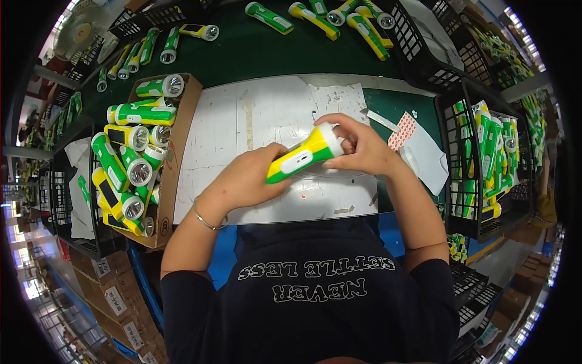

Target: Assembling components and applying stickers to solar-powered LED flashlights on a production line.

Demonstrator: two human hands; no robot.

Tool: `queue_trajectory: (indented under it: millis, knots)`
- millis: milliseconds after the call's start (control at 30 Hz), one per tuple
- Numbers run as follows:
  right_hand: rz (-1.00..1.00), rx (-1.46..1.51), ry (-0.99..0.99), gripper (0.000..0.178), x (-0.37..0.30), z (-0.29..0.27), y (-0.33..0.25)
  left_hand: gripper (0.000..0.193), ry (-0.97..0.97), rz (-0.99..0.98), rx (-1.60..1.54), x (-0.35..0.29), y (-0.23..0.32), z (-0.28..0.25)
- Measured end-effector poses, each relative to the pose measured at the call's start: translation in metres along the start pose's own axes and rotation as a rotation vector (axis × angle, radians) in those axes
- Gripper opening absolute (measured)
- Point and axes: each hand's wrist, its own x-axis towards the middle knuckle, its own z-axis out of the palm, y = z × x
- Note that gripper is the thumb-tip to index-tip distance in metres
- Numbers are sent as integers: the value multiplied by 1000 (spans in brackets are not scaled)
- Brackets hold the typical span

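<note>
A dark shirt (327,321) lies nearest, below the hands. Beyond it, the torch (308,151), yellow, green and white, is held over a white board (221,121), its head pointing away and to the right. The left hand (250,176) is closed round its green tail end, the far fingertips hidden; a bangle (209,221) circles that wrist. The right hand (368,148) has its fingers curled over the white head, thumb against the near side, parted only by the head's width. Right of the board are a red-patterned sheet (405,128) and white paper (431,170). A carton (174,191) of torches stands left, a black crate (490,228) of them right. More torches (268,17) lie along the green table's (230,54) far side.
</note>
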Motion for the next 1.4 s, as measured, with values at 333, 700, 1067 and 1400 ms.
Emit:
queue_trajectory:
  millis: [333,700,1067,1400]
  knots:
    - [162,-790,407,25,50,34,60,65,294,-231,-521,25,-37,51]
    - [1,77,287,14,17,35,29,68,398,-268,-508,37,-36,61]
    - [3,-83,222,24,6,31,25,69,405,-178,-502,38,-20,64]
    - [-13,-222,320,25,1,36,16,65,649,40,86,36,-11,63]
